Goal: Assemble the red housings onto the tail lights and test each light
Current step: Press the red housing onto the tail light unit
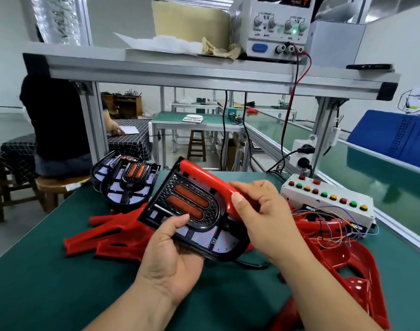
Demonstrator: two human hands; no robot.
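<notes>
Red housing (204, 176) between curled right fingers (248, 188)

Bright, even light from above left only soft shadows on the table (49, 283), while the wide lens bowed the shelf (156, 68) and softened the far background.

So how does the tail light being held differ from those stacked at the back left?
The held tail light is tilted up in the left hand; the stacked tail lights lie overlapping on the green mat. The held one has a red housing along its far edge, gripped by the right hand; the stacked ones show none. Both have black frames and two orange oblong lenses.
</notes>
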